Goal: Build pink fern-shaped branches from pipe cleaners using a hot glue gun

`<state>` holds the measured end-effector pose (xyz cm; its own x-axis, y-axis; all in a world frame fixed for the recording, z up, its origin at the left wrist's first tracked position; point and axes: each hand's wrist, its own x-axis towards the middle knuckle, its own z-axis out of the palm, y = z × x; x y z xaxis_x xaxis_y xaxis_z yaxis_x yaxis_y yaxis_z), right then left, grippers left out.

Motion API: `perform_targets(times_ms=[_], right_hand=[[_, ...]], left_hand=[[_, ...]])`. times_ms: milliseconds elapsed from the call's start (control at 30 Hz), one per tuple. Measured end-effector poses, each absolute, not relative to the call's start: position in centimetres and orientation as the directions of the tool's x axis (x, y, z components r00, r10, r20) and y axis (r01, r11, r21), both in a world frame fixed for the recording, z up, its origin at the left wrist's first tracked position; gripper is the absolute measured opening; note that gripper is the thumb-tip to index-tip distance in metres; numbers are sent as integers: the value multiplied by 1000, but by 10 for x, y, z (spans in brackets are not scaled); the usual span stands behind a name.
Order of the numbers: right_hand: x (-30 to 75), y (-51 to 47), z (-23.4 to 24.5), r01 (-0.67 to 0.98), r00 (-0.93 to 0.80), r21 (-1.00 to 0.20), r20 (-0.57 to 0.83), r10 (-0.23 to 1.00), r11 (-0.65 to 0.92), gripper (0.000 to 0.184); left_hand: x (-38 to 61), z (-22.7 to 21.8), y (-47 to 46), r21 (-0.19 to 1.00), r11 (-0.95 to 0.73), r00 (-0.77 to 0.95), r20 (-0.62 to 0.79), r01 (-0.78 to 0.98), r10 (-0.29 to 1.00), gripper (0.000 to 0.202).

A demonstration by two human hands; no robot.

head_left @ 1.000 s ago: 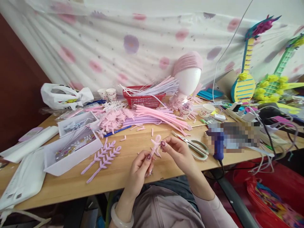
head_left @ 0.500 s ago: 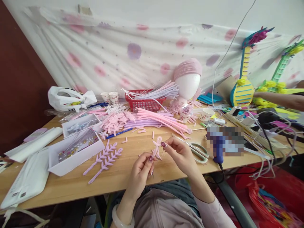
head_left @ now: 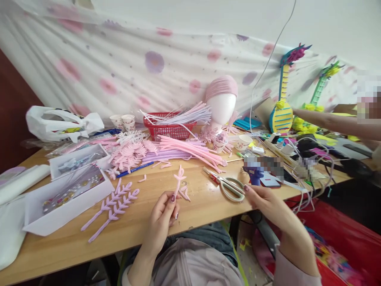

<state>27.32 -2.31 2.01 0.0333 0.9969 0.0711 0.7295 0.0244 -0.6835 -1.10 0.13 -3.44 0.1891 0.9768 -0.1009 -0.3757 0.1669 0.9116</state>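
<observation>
My left hand (head_left: 162, 212) pinches the lower stem of a pink pipe-cleaner sprig (head_left: 178, 178), which stands upright with a loop at its tip and small side leaves. Beside it on the wood lie a few short pink pipe-cleaner pieces (head_left: 185, 193). Over to the right, my right hand (head_left: 264, 200) has its thumb and bent fingers at the handle end of the scissors (head_left: 229, 188); the scissors lie flat, blades pointing left. Some fingers of that hand are hidden. Two finished lilac sprigs (head_left: 119, 206) rest on the table left of my left hand.
White boxes of beads and gems (head_left: 67, 210) stand at left. Behind are pink pipe cleaners (head_left: 190, 151), a red basket (head_left: 166, 131) and a foam head (head_left: 223, 107). A glue gun (head_left: 254, 174), partly blurred, and cables lie right. Another person's arm (head_left: 327, 121) reaches in near a yellow-blue instrument (head_left: 281, 117).
My right hand has left the pink sprig and moved right to the scissors' handle. My left hand keeps the sprig. The view has turned right, showing more of the other person's arm.
</observation>
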Motion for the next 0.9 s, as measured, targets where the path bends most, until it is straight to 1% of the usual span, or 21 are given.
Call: perform_targets(times_ms=[67,100,133,167,233,267,333,433,500,567,633,667,733,767,800,833,867,900], right_hand=[[306,-34,11,811,175,-569,15,984,-136,53],[318,-36,6,836,265,-501,11,964,-224,51],[326,-36,1,843,335,-463,51,941,-275,49],[330,-34,-4,842,388,-449,116,914,-300,48],[329,-24,-13,843,432,-454,250,867,-289,52],[325,-16,-16,847,432,-455,292,853,-273,54],[315,-1,-20,852,436,-446,315,843,-275,51],[304,17,-20,829,493,-453,318,810,-327,48],[301,22,-19,811,526,-474,337,781,-341,46],[299,21,-16,786,555,-523,362,749,-329,43],[292,14,-13,729,594,-630,385,706,-269,42],[286,10,-12,685,611,-698,394,687,-209,42],[268,-1,-8,587,611,-808,412,676,-39,39],[257,-6,-6,553,574,-831,430,696,58,36],[243,-11,-3,533,502,-831,464,730,162,34],[229,-15,0,518,390,-812,503,771,268,32],[215,-18,3,498,239,-784,535,810,371,32],[201,-19,7,480,99,-751,560,822,454,32]], left_hand=[[-10,-32,1,906,167,161,-111,-390,981,36],[-10,-31,1,904,165,148,-114,-395,982,36],[-10,-30,1,902,163,142,-114,-399,983,36],[-10,-29,1,902,161,140,-113,-401,984,36],[-10,-29,1,902,156,141,-107,-403,984,36],[-10,-29,1,902,155,146,-104,-402,984,36],[-11,-29,1,904,157,160,-100,-398,982,35],[-11,-31,0,903,156,169,-94,-400,981,33],[-11,-32,0,899,157,165,-97,-409,982,32],[-10,-32,0,896,157,166,-95,-416,982,32],[-10,-32,1,897,151,168,-87,-416,982,32],[-10,-33,1,898,146,167,-82,-416,982,32],[-9,-33,1,896,140,164,-76,-420,984,31],[-9,-33,1,895,140,163,-76,-424,984,31],[-9,-33,2,892,139,158,-77,-430,984,31],[-9,-33,2,890,139,155,-79,-434,985,32],[-9,-33,2,888,139,152,-80,-438,985,32],[-9,-33,2,887,137,149,-79,-440,986,33]])
